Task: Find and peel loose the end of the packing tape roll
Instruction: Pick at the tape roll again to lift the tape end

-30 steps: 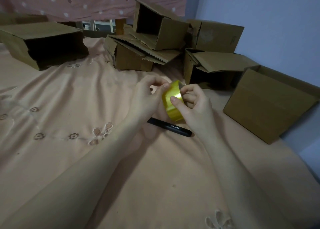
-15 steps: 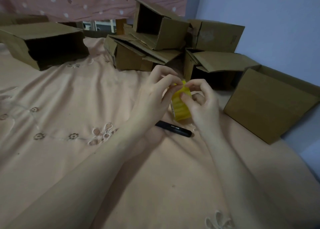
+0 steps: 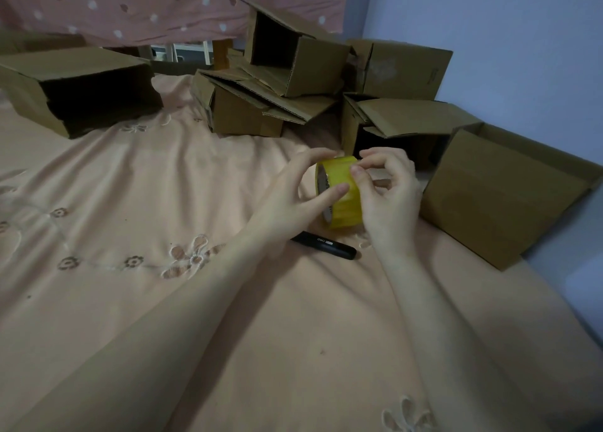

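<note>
A yellow packing tape roll is held upright just above the peach bedsheet, its open core facing left. My left hand grips it from the left, thumb across the front band and fingers over the top. My right hand is against the roll's right side, with thumb and forefinger tips pinched at its upper edge. I cannot see a loose tape end.
A black marker lies on the sheet just below the roll. A closed cardboard box sits close on the right. Several open boxes are piled behind, and another box lies at the far left.
The roll has been turned in my hands, so its core now faces left. My right fingertips have moved up to its top edge.
</note>
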The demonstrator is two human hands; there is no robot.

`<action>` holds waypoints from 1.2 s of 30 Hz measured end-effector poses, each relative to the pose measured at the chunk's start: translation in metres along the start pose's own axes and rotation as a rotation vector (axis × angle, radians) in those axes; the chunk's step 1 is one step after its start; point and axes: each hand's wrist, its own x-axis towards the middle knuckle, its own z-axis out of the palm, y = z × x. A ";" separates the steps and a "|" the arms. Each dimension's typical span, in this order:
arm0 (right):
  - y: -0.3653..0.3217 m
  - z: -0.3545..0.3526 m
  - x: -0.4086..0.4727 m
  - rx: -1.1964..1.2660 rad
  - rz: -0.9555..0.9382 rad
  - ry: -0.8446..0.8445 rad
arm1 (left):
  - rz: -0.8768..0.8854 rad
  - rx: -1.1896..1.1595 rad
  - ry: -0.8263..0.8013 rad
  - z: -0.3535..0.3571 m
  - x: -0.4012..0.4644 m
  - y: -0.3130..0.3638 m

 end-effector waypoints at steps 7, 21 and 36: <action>0.002 -0.001 -0.001 0.036 0.043 -0.031 | 0.052 0.178 -0.063 0.004 -0.001 0.000; -0.006 -0.006 0.000 0.153 0.095 -0.226 | -0.094 0.042 -0.045 -0.005 0.009 -0.008; -0.009 -0.007 0.000 0.248 0.179 -0.163 | 0.056 0.168 0.108 -0.008 0.007 -0.010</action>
